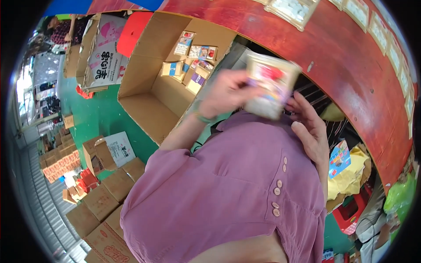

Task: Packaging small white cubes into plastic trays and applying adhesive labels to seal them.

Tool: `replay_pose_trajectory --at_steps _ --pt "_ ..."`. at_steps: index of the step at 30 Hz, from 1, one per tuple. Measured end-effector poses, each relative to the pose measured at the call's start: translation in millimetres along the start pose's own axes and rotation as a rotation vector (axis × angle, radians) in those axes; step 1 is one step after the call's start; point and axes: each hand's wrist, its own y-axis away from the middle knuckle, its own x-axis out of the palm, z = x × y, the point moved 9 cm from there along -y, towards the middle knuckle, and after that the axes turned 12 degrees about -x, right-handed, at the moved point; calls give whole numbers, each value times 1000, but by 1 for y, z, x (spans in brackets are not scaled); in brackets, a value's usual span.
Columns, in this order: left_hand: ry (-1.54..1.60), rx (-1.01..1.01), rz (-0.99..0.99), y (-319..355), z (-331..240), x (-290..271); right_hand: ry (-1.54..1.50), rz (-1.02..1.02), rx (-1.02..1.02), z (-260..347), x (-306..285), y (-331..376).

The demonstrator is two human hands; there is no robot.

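My left hand (228,94) grips a small flat clear box (269,87) by its left side. The box has a red picture on top, a purple-blue band and white contents; motion blurs it. Near the box's lower right corner is my right hand (311,131), its fingers apart and slightly curled; whether the fingertips touch the box I cannot tell. To the left stands a large open cardboard carton (151,109) with several similar small boxes (199,52) inside, gathered at its far end.
A red tabletop (337,57) curves along the far and right side, with rows of clear boxes of white pieces (294,11) on it. Stacked brown cartons (103,201) stand at lower left. Yellow paper (353,175) and a red crate (353,215) lie at right.
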Motion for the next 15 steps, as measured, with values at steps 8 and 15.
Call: replay_pose_trajectory --at_steps 8,15 --pt "-165 -226 -664 64 50 -231 -31 -98 117 -15 -44 25" --pt "-839 -87 -1034 72 46 -264 321 -362 131 -28 -91 60"
